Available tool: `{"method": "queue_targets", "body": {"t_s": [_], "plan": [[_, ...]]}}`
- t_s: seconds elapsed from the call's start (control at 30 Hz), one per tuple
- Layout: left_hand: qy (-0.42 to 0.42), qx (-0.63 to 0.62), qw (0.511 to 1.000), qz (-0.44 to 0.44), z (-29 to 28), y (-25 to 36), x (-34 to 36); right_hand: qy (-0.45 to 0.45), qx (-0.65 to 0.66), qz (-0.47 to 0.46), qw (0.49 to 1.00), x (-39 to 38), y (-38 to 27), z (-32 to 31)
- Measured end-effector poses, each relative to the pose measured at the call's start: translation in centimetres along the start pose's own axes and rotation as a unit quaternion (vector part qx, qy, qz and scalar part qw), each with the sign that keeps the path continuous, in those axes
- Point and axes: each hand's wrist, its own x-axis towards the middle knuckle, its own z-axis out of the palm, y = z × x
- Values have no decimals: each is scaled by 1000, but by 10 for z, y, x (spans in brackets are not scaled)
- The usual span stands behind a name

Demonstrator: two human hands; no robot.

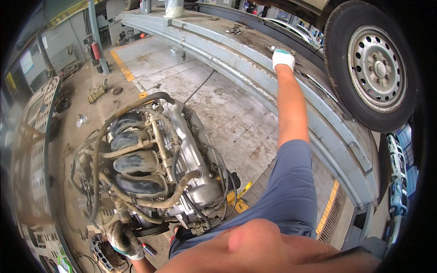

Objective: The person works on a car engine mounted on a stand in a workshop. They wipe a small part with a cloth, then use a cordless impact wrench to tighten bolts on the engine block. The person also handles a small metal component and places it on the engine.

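Observation:
A car engine (150,159) with dark intake runners, hoses and a silver valve cover is in front of me at the left. My left hand (124,240), in a soiled work glove, is at the engine's near left corner. Its fingertips blend into the dark parts there, so their grip is unclear. My right arm is stretched far out to the right. At its end my right hand (283,59), in a white glove, is closed on top of the grey lift platform (259,50). A small pale tip shows beside its fingers; what it belongs to is hidden.
A car wheel (378,68) stands on the platform at the right. Small metal parts (234,31) lie farther along it. On the floor are a metal block (104,255), a spray can (149,249), a yellow stand part (239,200) and a gearbox-like casting (96,93). A perforated rack (41,118) runs along the left.

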Motion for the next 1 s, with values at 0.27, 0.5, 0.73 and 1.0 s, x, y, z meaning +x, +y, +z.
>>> {"method": "queue_targets", "body": {"t_s": [0.27,0.5,0.73,1.0], "plan": [[-21,-4,1000,5,-2,-3,-3,175,164,158,958,-6,23,-14],[-15,-15,999,27,-5,-6,-6,344,372,124,853,-14,39,-56],[134,-347,905,-209,-18,-4,-12,183,766,-19,616,-114,-16,-164],[236,-568,781,-107,-129,-63,20,-70,815,-335,468,-274,-160,-278]]}}
